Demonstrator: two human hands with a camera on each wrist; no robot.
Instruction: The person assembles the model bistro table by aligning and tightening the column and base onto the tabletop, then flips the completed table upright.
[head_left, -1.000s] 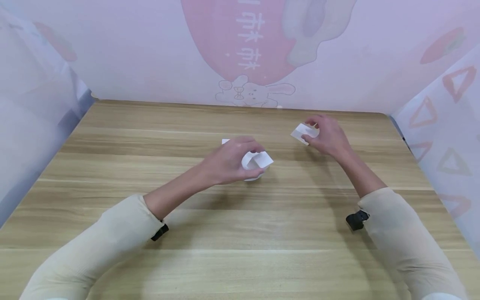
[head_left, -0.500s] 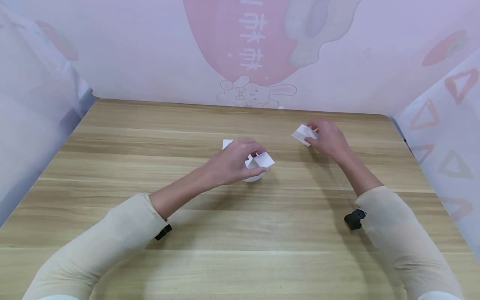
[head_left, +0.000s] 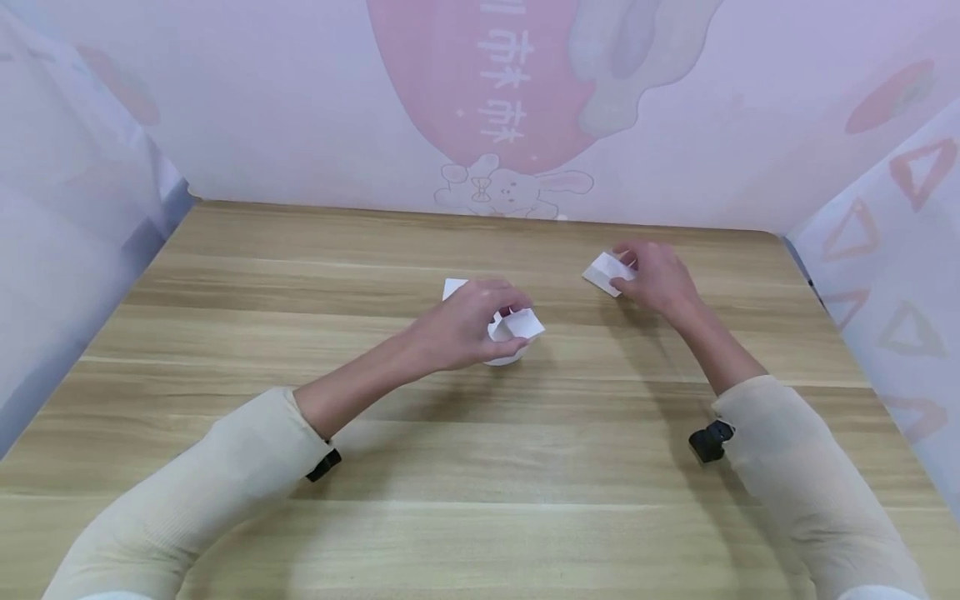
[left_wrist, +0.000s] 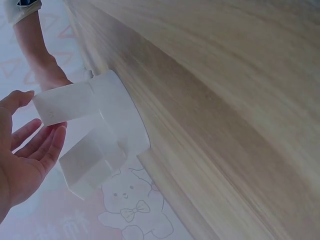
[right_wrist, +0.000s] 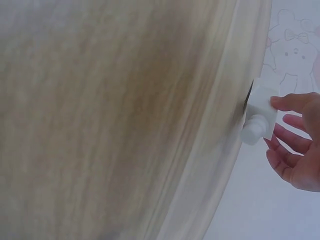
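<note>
My left hand point(head_left: 480, 321) pinches one flat arm of a white three-part piece point(left_wrist: 112, 115) between thumb and fingers. This piece has a round, cylinder-like body and two angular, square-ended arms; its round end is by the tabletop. In the head view the hand covers much of it, with one white corner point(head_left: 453, 287) showing beyond the knuckles. Farther back on the right, my right hand point(head_left: 658, 275) pinches the edge of a smaller white piece point(right_wrist: 262, 107). A flat rectangular block with a short round stub makes up this smaller piece, low over or on the table.
The wood-grain table point(head_left: 480, 500) reaches back to a pale printed backdrop point(head_left: 300, 108) with a rabbit drawing. Side sheets stand at left and right. A small black device point(head_left: 710, 442) sits under the right sleeve cuff, another black device point(head_left: 324, 465) under the left.
Both hands keep their grip on the white pieces and stay nearly in place. The view shifts slightly, and a little more of the white corner behind the left hand shows.
</note>
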